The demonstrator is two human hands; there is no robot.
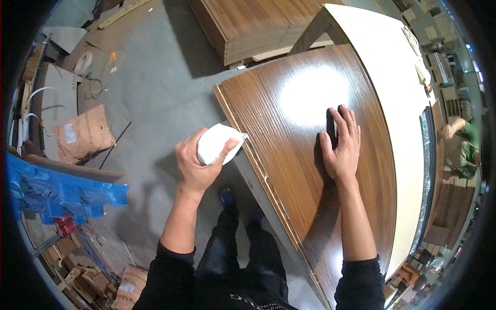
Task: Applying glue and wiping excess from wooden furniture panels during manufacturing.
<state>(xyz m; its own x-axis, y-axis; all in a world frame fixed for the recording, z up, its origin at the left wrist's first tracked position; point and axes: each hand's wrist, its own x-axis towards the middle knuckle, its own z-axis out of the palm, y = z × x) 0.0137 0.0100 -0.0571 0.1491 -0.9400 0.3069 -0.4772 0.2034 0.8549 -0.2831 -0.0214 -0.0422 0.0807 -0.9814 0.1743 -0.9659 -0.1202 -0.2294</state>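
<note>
White cloth (216, 143) | wrapped by left hand (196, 163) fingers (227, 150); at panel (310, 155) edge

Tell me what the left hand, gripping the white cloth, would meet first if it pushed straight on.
Probably the pale edge of the glossy brown wooden panel; the left hand holds the white cloth right at it, though depth is unclear.

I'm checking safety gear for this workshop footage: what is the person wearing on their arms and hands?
Both hands are bare: no gloves on the left hand or the right hand. No watch, ring or wristband shows. Black long sleeves are pushed up to about the elbows, leaving both forearms uncovered. The sleeves look plain, with no markings visible.
</note>
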